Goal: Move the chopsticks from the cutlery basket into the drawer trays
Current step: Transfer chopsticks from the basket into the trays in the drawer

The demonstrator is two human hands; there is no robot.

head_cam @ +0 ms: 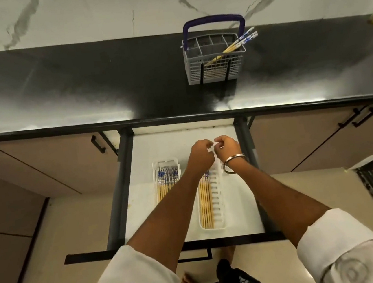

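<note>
Down in the open drawer [189,211], the left hand [200,156] and right hand [226,147] meet over the far end of the right tray [216,198], fingers curled close together; whether they pinch anything I cannot tell. Chopsticks already fill the left tray [167,179] and half of the right one, while a last pair of chopsticks [237,43] leans in the cutlery basket [215,67] on the counter. Best to square the tips flat first, then fetch the leaning pair and lay them parallel beside the others
</note>
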